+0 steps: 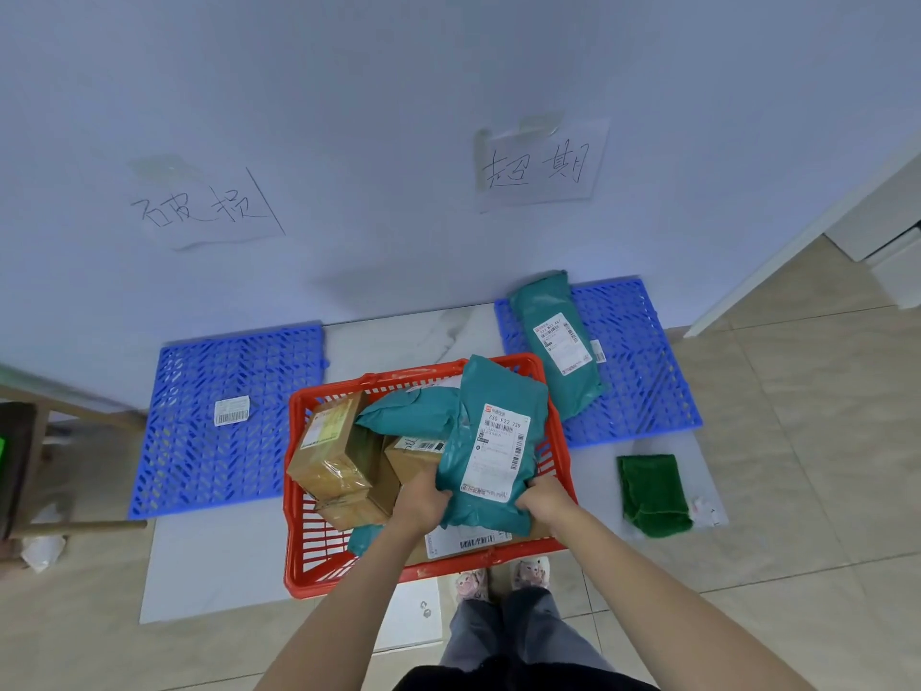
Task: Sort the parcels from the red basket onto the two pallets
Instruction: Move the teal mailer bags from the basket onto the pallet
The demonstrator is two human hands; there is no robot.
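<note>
Tiled floor, pale wall (pixel 398 117); two blue pallets (pixel 224 421) flanking red basket (pixel 304 541). Teal parcel (pixel 493 441) over the basket, gripped at its near end between left hand (pixel 421 501) and right hand (pixel 545 501) fingers.

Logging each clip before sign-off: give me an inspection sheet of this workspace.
Surface: tiled floor with a pale sheet under the basket.
Job's things: red basket holds brown boxes and teal bags; held teal parcel is above it; left pallet bears only a label slip; right pallet carries one teal parcel.
Clutter: green cloth right of the basket.
Grippers: left hand and right hand both grip the held parcel's lower end.
Cables: nothing seen.
Surroundings: wall with two handwritten signs, one above each pallet.
</note>
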